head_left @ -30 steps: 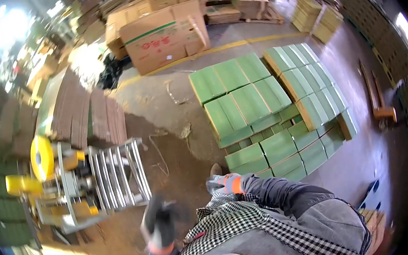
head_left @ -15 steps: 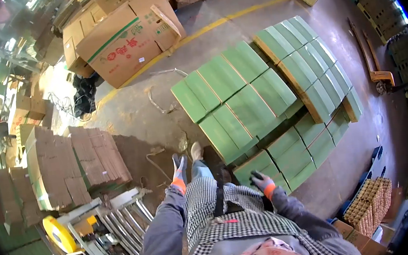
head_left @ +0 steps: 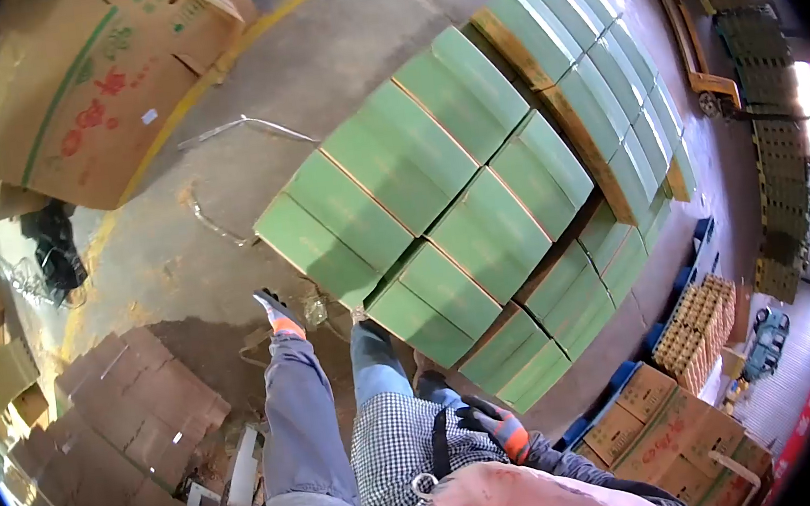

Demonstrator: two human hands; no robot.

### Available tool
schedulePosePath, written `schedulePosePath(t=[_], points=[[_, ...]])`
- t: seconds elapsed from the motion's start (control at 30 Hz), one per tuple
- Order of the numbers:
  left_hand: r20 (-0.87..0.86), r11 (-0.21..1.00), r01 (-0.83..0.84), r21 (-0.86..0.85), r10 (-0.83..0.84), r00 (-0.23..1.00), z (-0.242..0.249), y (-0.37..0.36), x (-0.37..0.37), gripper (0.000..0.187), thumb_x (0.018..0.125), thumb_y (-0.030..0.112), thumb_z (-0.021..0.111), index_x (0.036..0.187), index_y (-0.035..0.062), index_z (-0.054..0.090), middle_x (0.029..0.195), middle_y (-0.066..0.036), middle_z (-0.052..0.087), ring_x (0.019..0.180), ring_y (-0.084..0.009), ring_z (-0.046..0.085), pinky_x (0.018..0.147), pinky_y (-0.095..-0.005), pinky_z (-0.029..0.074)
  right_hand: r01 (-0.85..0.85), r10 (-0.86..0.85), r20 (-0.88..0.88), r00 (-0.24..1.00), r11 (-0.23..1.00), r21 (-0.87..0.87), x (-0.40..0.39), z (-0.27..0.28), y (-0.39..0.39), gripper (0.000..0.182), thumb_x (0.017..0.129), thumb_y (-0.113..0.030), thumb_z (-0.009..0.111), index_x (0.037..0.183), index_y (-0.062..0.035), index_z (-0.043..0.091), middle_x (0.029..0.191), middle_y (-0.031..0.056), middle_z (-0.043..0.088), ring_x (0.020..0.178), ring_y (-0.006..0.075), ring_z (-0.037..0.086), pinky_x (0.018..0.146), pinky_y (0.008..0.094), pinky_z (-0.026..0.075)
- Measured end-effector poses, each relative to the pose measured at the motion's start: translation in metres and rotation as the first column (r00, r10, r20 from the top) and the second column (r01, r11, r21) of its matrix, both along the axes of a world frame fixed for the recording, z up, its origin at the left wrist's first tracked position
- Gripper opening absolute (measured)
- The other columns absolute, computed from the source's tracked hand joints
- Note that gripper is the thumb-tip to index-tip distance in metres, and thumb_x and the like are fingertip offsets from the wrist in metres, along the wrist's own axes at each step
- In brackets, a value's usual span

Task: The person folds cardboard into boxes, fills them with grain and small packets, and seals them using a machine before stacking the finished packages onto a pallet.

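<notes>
My left hand [head_left: 279, 313], in a grey glove with an orange cuff, reaches forward over the floor with its fingers stretched out and nothing in them. It is left of the nearest green carton [head_left: 436, 304], apart from it. My right hand [head_left: 493, 426], in a dark glove with an orange cuff, is low beside my checked apron [head_left: 392, 444]. Its fingers look loosely extended, and no held thing shows. The green cartons are packed side by side in a large block in front of me, with a gap between two of them near the close corner.
Wooden boards [head_left: 583, 148] edge another green stack behind. Flattened brown cardboard [head_left: 142, 403] lies at left, a large brown box [head_left: 74, 111] at upper left. Loose strapping [head_left: 250, 123] is on the floor. At right are a pallet jack [head_left: 711, 88], egg trays [head_left: 699, 334] and brown cartons [head_left: 642, 406].
My view has turned and come closer to the green cartons. My left arm is stretched further forward. My right hand has drawn back from the carton edge to beside the apron.
</notes>
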State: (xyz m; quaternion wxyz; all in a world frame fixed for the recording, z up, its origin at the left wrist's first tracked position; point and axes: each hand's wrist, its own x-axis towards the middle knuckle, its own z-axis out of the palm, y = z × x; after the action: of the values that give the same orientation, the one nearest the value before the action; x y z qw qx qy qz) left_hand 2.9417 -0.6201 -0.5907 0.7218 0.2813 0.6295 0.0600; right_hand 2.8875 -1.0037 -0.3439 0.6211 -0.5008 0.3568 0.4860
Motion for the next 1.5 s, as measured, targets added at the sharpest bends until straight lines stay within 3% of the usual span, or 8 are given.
schedulePosePath(t=[0.3,0.53,0.73,1.0,1.1,1.27,1.33,1.5], points=[[0.317,0.947,0.095,-0.306,0.008,0.948,-0.094,-0.028,0.032,0.067,0.085,0.062,0.029,0.133,0.0168,0.035,0.138,-0.003,0.036,0.124,-0.0259,0.032,0.102,-0.0499,0.023,0.057,-0.057,0.011,0.998,0.998,0.041,0.005,-0.029,0.036,0.045,0.091,-0.013,0.046,0.132,-0.0002,0.033,0.118,0.0154,0.053,0.105,0.0227,0.053,0.092,0.0334,0.041],[0.36,0.955,0.09,-0.283,0.019,0.933,-0.014,-0.01,0.08,0.068,0.08,0.067,0.037,0.13,0.0206,0.04,0.129,-0.002,0.043,0.113,-0.0255,0.041,0.096,-0.044,0.029,0.058,-0.052,0.072,0.996,0.995,-0.082,-0.006,-0.045,0.011,0.039,0.088,-0.01,0.052,0.125,-0.0019,0.044,0.114,0.0087,0.055,0.101,0.0168,0.054,0.089,0.0272,0.042],[-0.332,0.954,0.29,0.07,-0.252,0.909,0.028,-0.016,0.101,0.062,0.09,0.05,0.037,0.137,0.0122,0.027,0.138,-0.004,0.034,0.125,-0.0217,0.033,0.101,-0.0375,0.029,-0.161,0.213,0.221,0.952,0.96,-0.231,-0.039,-0.069,-0.012,0.044,0.081,-0.018,0.06,0.122,-0.0043,0.048,0.111,0.0107,0.056,0.103,0.0231,0.053,0.089,0.03,0.041],[0.067,0.794,0.438,0.422,-0.509,0.858,0.049,-0.077,-0.043,0.04,0.087,0.021,0.055,0.119,-0.0023,0.048,0.118,-0.007,0.051,0.105,-0.0179,0.047,0.096,-0.0294,0.034,-0.089,0.359,0.527,0.77,0.879,-0.468,-0.035,-0.018,-0.073,0.098,0.067,-0.02,0.075,0.141,-0.0073,0.011,0.144,0.0158,0.017,0.133,0.0226,0.015,0.106,0.0317,0.017],[0.317,0.881,0.229,0.415,-0.376,0.871,0.216,-0.167,-0.039,0.048,0.09,0.021,0.048,0.131,-0.0025,0.035,0.136,-0.009,0.035,0.124,-0.019,0.034,0.105,-0.0323,0.023,0.214,-0.177,0.44,0.88,0.976,-0.035,-0.04,-0.037,-0.11,0.082,0.071,-0.02,0.072,0.137,-0.0029,0.026,0.135,0.0136,0.037,0.126,0.023,0.034,0.102,0.0328,0.029],[0.132,0.378,0.246,0.893,-0.741,0.658,0.428,-0.273,-0.049,0.051,0.096,0.029,0.026,0.134,-0.0042,0.025,0.141,-0.015,0.026,0.13,-0.0241,0.025,0.108,-0.0345,0.017,0.104,-0.222,0.27,0.937,0.914,0.392,-0.021,0.018,-0.123,0.046,0.088,-0.019,0.053,0.131,-0.0095,0.039,0.124,0.0073,0.05,0.116,0.0192,0.045,0.095,0.0338,0.036],[0.499,0.697,0.071,0.714,-0.577,0.647,0.466,-0.279,-0.063,0.054,0.096,0.032,0.024,0.134,-0.0055,0.025,0.14,-0.016,0.027,0.13,-0.0245,0.025,0.108,-0.0348,0.016,0.072,-0.187,0.179,0.966,0.859,0.506,-0.013,0.04,-0.086,0.046,0.092,-0.026,0.043,0.135,-0.0135,0.032,0.131,0.0074,0.043,0.117,0.0221,0.043,0.097,0.0363,0.033],[0.025,-0.25,-0.219,0.943,-0.602,0.798,0.593,-0.28,-0.137,0.058,0.077,0.001,0.043,0.133,-0.001,0.03,0.139,-0.02,0.027,0.13,-0.0363,0.024,0.107,-0.0469,0.012,-0.206,-0.001,0.27,0.963,0.647,0.734,-0.03,0.09,0.003,0.056,0.087,-0.024,0.047,0.138,-0.0177,0.026,0.132,0.0035,0.043,0.122,0.0201,0.038,0.1,0.0371,0.03]])
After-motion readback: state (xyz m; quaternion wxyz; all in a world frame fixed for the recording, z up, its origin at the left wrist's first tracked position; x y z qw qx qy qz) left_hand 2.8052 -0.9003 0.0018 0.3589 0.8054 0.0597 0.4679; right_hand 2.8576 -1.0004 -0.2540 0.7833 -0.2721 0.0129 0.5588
